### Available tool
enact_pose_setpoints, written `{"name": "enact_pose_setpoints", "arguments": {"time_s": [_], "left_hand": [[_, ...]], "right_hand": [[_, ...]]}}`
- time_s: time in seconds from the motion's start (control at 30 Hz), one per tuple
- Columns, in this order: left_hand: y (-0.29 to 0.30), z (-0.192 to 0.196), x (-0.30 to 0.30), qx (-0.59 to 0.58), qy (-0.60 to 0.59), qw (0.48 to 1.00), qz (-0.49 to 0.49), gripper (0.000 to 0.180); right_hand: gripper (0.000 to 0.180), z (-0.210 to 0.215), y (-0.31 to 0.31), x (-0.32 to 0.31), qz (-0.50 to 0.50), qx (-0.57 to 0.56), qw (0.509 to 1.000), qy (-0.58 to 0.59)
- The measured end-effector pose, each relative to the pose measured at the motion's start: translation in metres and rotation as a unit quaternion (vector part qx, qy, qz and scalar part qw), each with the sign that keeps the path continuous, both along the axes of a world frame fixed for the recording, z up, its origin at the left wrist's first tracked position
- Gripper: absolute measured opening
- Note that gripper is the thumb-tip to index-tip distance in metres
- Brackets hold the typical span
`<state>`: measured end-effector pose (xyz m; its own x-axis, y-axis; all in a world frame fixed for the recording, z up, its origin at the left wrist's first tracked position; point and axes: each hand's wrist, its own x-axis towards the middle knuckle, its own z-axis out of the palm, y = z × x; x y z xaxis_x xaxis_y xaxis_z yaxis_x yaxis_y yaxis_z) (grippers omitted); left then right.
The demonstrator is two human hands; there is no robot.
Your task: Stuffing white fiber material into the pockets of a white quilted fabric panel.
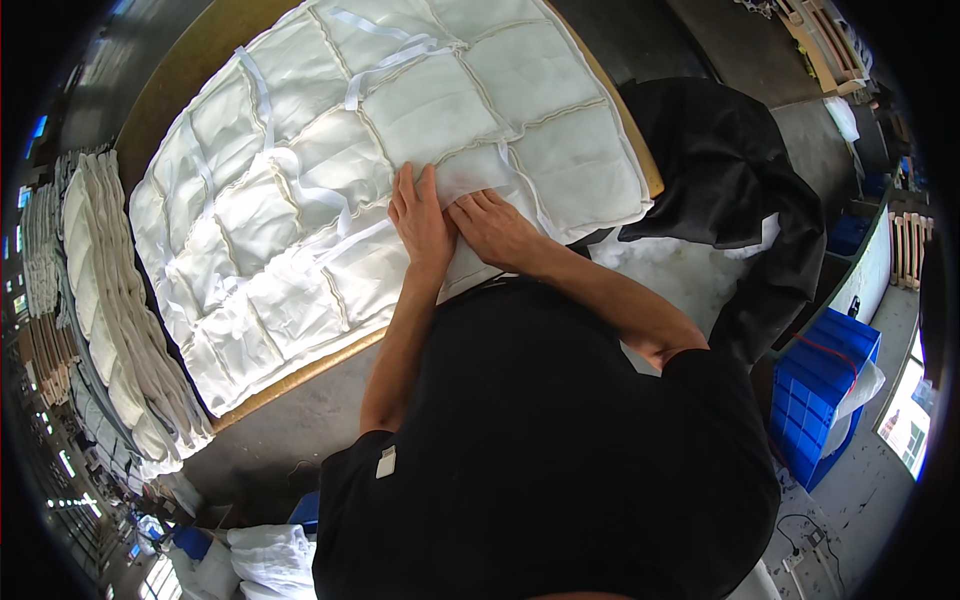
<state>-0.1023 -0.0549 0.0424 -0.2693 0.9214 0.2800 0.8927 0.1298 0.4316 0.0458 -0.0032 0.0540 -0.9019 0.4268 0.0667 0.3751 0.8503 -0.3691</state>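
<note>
A large white quilted pad (425, 120), sewn into puffy squares, lies before me. My left hand (424, 225) rests on it near the middle of its near side, fingers stretched forward and slightly apart. Close against it, my right hand (497, 232) reaches in from the right, its bent fingers drawn together on a raised fold of the white fabric. The fingertips are partly hidden. White ribbon ties (400, 55) lie loose across the pad, and another ribbon (525, 185) runs beside my right hand.
A brown board edge (300, 378) shows beneath the pad. Black fabric (700, 150) drapes over white fluffy filling (670, 275) at the right. Stacked off-white padded pieces (105, 290) stand at the left. A blue crate (815, 390) sits at the lower right.
</note>
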Motion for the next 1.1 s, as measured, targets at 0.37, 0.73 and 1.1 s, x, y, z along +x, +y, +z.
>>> {"name": "enact_pose_setpoints", "arguments": {"time_s": [0.37, 0.73, 1.1], "left_hand": [[-0.009, -0.033, -0.005, 0.059, -0.015, 0.998, 0.02, 0.065], [-0.024, -0.026, -0.006, 0.071, -0.105, 0.992, 0.031, 0.062], [-0.073, -0.028, -0.002, 0.112, -0.217, 0.965, 0.096, 0.05]], "right_hand": [[0.072, -0.006, -0.002, -0.012, -0.129, 0.225, 0.956, -0.136], [0.071, -0.005, 0.005, -0.008, -0.203, -0.017, 0.978, -0.033], [0.054, 0.012, 0.014, -0.039, 0.065, -0.216, 0.932, -0.283]]}}
